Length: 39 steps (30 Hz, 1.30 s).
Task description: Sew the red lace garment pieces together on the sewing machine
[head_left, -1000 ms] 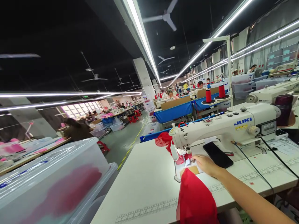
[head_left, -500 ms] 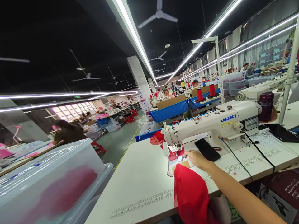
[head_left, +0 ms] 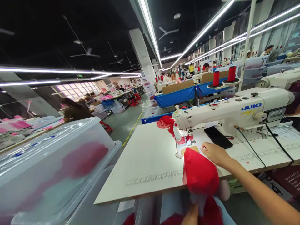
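Note:
My right hand (head_left: 215, 154) is at the table's front part, right of the needle area, with its fingers curled together; whatever they may hold is too small to make out. Behind it a black phone (head_left: 218, 137) lies on the bed of the white JUKI sewing machine (head_left: 225, 109). Red fabric (head_left: 200, 173) bunches over the table's front edge, and a further piece of red cloth (head_left: 166, 122) lies behind the needle. Low in the view, my left hand (head_left: 191, 214) is beneath the hanging fabric, blurred, its fingers hidden.
A translucent lidded bin (head_left: 77, 168) with red contents stands left of the white tabletop (head_left: 140, 156). Two red thread cones (head_left: 216, 78) stand behind the machine. Cables (head_left: 253, 147) cross the table's right side. A seated person (head_left: 75, 109) is at the far left.
The view has tilted down and shifted left. My right hand has drawn back from the needle area toward the right. My left hand has come into view at the bottom, under the fabric.

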### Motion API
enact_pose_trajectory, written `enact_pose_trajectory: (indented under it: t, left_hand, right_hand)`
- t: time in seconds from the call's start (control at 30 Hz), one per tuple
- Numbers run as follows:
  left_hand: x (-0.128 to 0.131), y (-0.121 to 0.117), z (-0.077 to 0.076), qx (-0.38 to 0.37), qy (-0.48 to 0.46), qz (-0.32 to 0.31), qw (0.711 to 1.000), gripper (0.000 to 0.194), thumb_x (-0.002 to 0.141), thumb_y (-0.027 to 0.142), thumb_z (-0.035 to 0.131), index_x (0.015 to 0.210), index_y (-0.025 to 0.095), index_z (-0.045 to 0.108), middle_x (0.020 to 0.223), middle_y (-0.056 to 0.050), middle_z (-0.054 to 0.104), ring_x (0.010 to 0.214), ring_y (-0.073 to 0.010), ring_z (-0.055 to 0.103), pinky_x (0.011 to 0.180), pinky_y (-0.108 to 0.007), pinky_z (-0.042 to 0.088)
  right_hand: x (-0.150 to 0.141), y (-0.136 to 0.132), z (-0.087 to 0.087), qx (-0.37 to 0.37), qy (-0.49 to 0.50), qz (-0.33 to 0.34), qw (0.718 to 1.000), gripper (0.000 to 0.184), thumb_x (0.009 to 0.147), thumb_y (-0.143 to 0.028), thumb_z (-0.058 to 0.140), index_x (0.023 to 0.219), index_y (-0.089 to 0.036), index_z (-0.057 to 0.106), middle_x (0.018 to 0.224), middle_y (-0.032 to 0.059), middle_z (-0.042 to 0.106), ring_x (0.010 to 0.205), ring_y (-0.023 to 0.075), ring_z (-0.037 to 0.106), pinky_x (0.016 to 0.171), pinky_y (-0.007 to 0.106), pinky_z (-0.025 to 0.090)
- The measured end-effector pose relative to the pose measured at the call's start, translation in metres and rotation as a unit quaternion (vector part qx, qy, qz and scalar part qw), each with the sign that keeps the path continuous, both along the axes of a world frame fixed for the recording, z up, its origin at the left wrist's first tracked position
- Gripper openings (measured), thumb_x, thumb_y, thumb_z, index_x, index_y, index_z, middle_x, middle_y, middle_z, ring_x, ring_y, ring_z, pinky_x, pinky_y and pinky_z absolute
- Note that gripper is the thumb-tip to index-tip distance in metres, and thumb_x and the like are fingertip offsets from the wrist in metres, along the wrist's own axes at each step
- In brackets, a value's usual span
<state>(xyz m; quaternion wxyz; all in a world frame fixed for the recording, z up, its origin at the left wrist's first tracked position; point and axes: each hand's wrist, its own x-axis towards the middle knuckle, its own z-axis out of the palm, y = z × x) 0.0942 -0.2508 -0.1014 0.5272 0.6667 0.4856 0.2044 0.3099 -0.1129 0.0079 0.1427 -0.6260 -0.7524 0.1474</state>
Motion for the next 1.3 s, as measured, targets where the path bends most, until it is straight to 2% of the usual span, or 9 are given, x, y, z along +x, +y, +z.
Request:
enact_pose_trajectory:
  t: [0.1, 0.27, 0.53, 0.63, 0.8, 0.9, 1.03, 1.17, 1.3]
  left_hand:
    - [-0.01, -0.008, 0.034, 0.022, -0.009, -0.008, 1.0, 0.023, 0.093, 0.028, 0.065, 0.116, 0.025, 0.068, 0.114, -0.007, 0.067, 0.105, -0.0218, 0.062, 0.097, -0.038, 0.051]
    - [-0.016, 0.021, 0.082, 0.3, 0.051, 0.042, 0.952, 0.024, 0.1, 0.02, 0.042, 0.104, 0.021, 0.066, 0.099, -0.006, 0.067, 0.093, -0.0199, 0.063, 0.085, -0.033, 0.052]
    - [0.013, 0.069, 0.079, 0.295, 0.358, 0.102, 0.88, 0.031, 0.092, 0.039, 0.064, 0.113, 0.016, 0.059, 0.104, -0.012, 0.066, 0.095, -0.0295, 0.065, 0.083, -0.043, 0.054]
    - [0.012, 0.081, 0.079, 0.27, 0.413, 0.131, 0.86, 0.013, 0.098, 0.02, 0.051, 0.105, 0.016, 0.061, 0.092, -0.01, 0.068, 0.086, -0.0263, 0.066, 0.077, -0.038, 0.053]
    - [-0.01, 0.089, 0.077, 0.293, 0.396, 0.211, 0.844, 0.043, 0.092, 0.0, 0.035, 0.128, 0.012, 0.055, 0.102, -0.015, 0.066, 0.094, -0.0283, 0.066, 0.08, -0.043, 0.055]
    - [-0.011, 0.079, 0.078, 0.358, 0.211, 0.223, 0.882, 0.05, 0.091, 0.002, 0.035, 0.135, 0.016, 0.052, 0.122, -0.016, 0.061, 0.114, -0.0273, 0.06, 0.1, -0.048, 0.05]
    - [0.003, 0.067, 0.086, 0.172, -0.101, 0.124, 0.972, 0.035, 0.102, 0.037, 0.038, 0.121, 0.02, 0.062, 0.116, -0.01, 0.066, 0.116, -0.0242, 0.061, 0.101, -0.041, 0.051]
    - [0.006, 0.078, 0.093, -0.083, -0.238, 0.14, 0.958, 0.056, 0.089, 0.07, 0.051, 0.086, 0.015, 0.063, 0.081, -0.005, 0.065, 0.08, -0.0196, 0.066, 0.072, -0.031, 0.056]
    - [-0.005, 0.098, 0.093, -0.116, -0.198, 0.153, 0.961, 0.053, 0.067, 0.062, 0.078, 0.061, 0.017, 0.05, 0.061, 0.003, 0.052, 0.059, -0.0113, 0.053, 0.056, -0.024, 0.047]
  right_hand:
    - [0.007, -0.022, -0.004, -0.041, -0.022, -0.018, 0.999, 0.027, 0.095, -0.036, 0.041, 0.105, -0.021, 0.062, 0.096, 0.0102, 0.073, 0.088, 0.0279, 0.067, 0.063, 0.032, 0.036]
    - [0.006, -0.046, -0.007, -0.053, -0.047, -0.047, 0.996, 0.029, 0.093, -0.044, 0.05, 0.112, -0.023, 0.059, 0.097, 0.0062, 0.074, 0.086, 0.0252, 0.068, 0.062, 0.031, 0.037]
    - [-0.012, -0.057, -0.004, -0.063, -0.099, -0.087, 0.989, 0.023, 0.097, -0.038, 0.042, 0.088, -0.024, 0.057, 0.09, 0.0052, 0.074, 0.078, 0.0249, 0.066, 0.055, 0.031, 0.03]
    - [-0.015, -0.059, -0.012, -0.009, -0.044, -0.089, 0.995, 0.018, 0.093, -0.034, 0.043, 0.086, -0.024, 0.056, 0.09, 0.0054, 0.074, 0.075, 0.0246, 0.065, 0.055, 0.032, 0.03]
    - [-0.019, -0.056, -0.02, 0.036, 0.276, -0.058, 0.959, 0.027, 0.089, -0.048, 0.045, 0.086, -0.025, 0.058, 0.066, 0.001, 0.064, 0.06, 0.0198, 0.059, 0.054, 0.031, 0.043]
    - [-0.029, -0.056, -0.018, 0.022, 0.389, -0.044, 0.92, 0.03, 0.088, -0.052, 0.051, 0.087, -0.024, 0.06, 0.067, 0.001, 0.065, 0.06, 0.0189, 0.06, 0.05, 0.029, 0.045]
    - [-0.048, -0.062, -0.019, 0.012, 0.428, 0.039, 0.903, 0.023, 0.09, -0.042, 0.053, 0.098, -0.023, 0.064, 0.082, 0.003, 0.073, 0.07, 0.0184, 0.068, 0.062, 0.03, 0.055]
    - [-0.063, -0.071, -0.028, 0.056, 0.369, 0.128, 0.919, 0.022, 0.092, -0.026, 0.047, 0.105, -0.024, 0.065, 0.099, 0.0052, 0.075, 0.083, 0.0183, 0.07, 0.074, 0.032, 0.058]
    - [-0.065, -0.077, -0.037, 0.069, 0.352, 0.159, 0.92, 0.026, 0.093, -0.021, 0.045, 0.112, -0.025, 0.062, 0.097, 0.0052, 0.074, 0.081, 0.0184, 0.07, 0.071, 0.033, 0.058]
